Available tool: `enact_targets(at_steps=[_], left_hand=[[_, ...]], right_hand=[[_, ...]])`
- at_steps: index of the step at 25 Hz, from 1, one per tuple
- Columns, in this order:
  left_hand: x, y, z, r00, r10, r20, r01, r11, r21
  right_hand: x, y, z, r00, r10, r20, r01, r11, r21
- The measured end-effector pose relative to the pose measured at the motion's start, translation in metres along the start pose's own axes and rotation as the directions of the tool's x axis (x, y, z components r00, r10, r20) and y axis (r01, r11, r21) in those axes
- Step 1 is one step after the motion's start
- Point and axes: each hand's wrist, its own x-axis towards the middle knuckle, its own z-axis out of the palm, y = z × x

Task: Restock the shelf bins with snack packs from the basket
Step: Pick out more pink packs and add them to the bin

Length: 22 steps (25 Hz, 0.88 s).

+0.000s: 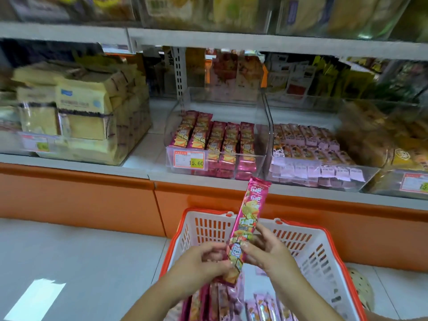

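- Two hands on one snack pack (pixel 246 228) in the head view, the only view there is: the left hand (pixel 203 262) curls round its lower end, and the right hand (pixel 271 253) pinches it near the middle, thumb in front.
- The pack is in the air above the far side of the basket (pixel 324 251) and just below the shelf (pixel 139 156) edge, with its top end tilted up towards the shelf.
- Why both hands? My read is that the wrapper is long and floppy. Holding it at two points keeps it straight and lets the person line it up before it goes in.
- As for its looks, it is long and narrow in glossy magenta foil, with white lettering near the top, yellow-green picture panels down its length and crimped ends.
- The basket is white with an orange rim and sits low against the orange shelf base, right under the target, so each lift looks short. More packs (pixel 222 302) lie inside, some magenta and some paler pink.
- Straight above is a clear bin (pixel 259 107) with the same magenta packs laid in neat rows. Its back part is bare, so there is room. A price tag (pixel 189 160) on the front reads 15.60.
- The neighbouring bin (pixel 324 179) on the right holds pale pink packs, likely the home for the paler ones.
- I judge this step to be carrying the pack up to the magenta bin.
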Motion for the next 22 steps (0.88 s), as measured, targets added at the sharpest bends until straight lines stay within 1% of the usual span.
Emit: enact_targets(at_steps=[1,2,3,4,5,6,7,8,9,11,13,15,16,17,19,21,22], left_hand=[[0.003,0.017,-0.013,0.992,0.085,-0.089,-0.082,0.996,0.032],[0.007,0.034,-0.028,0.958,0.187,-0.217,-0.175,0.982,0.073],[0.011,0.049,-0.044,0.895,0.284,-0.345,-0.241,0.957,0.162],[0.016,0.064,-0.058,0.816,0.370,-0.444,-0.259,0.921,0.291],[0.022,0.075,-0.072,0.738,0.453,-0.499,-0.239,0.868,0.434],[0.028,0.084,-0.084,0.682,0.518,-0.515,-0.202,0.811,0.549],[0.034,0.092,-0.094,0.649,0.556,-0.518,-0.168,0.770,0.616],[0.043,0.097,-0.104,0.643,0.564,-0.518,-0.144,0.754,0.641],[0.050,0.102,-0.110,0.652,0.548,-0.523,-0.134,0.763,0.633],[0.064,0.111,-0.115,0.684,0.502,-0.529,-0.167,0.814,0.556],[0.079,0.116,-0.115,0.701,0.492,-0.517,-0.223,0.839,0.496],[0.087,0.118,-0.116,0.684,0.504,-0.527,-0.247,0.840,0.483],[0.090,0.117,-0.119,0.674,0.503,-0.541,-0.245,0.843,0.479],[0.090,0.116,-0.120,0.675,0.498,-0.544,-0.244,0.847,0.473],[0.088,0.112,-0.122,0.694,0.503,-0.515,-0.288,0.850,0.442],[0.081,0.108,-0.117,0.702,0.502,-0.506,-0.329,0.858,0.394],[0.077,0.104,-0.113,0.694,0.485,-0.531,-0.313,0.868,0.385]], right_hand=[[0.000,-0.021,0.006,0.997,-0.074,-0.010,0.074,0.997,-0.027],[0.004,-0.045,0.012,0.990,-0.140,-0.010,0.140,0.989,-0.047],[0.011,-0.070,0.017,0.980,-0.201,-0.008,0.200,0.978,-0.057],[0.021,-0.095,0.021,0.968,-0.252,-0.011,0.251,0.966,-0.069],[0.034,-0.121,0.026,0.953,-0.303,-0.014,0.300,0.950,-0.090],[0.051,-0.143,0.029,0.940,-0.340,-0.023,0.335,0.933,-0.129],[0.070,-0.163,0.034,0.927,-0.373,-0.035,0.363,0.916,-0.169],[0.089,-0.178,0.038,0.919,-0.390,-0.061,0.371,0.907,-0.202],[0.108,-0.191,0.041,0.917,-0.388,-0.092,0.362,0.907,-0.216],[0.148,-0.206,0.043,0.927,-0.345,-0.145,0.303,0.920,-0.249],[0.175,-0.208,0.045,0.959,-0.237,-0.159,0.171,0.923,-0.346],[0.191,-0.197,0.049,0.989,-0.067,-0.132,0.014,0.931,-0.365],[0.195,-0.188,0.053,0.994,-0.013,-0.112,-0.031,0.924,-0.380],[0.196,-0.180,0.057,0.995,0.001,-0.096,-0.042,0.905,-0.424],[0.202,-0.171,0.060,0.994,-0.036,-0.108,-0.024,0.860,-0.509],[0.197,-0.171,0.061,0.991,-0.081,-0.106,0.017,0.863,-0.505],[0.191,-0.171,0.058,0.984,-0.142,-0.103,0.074,0.867,-0.492]])
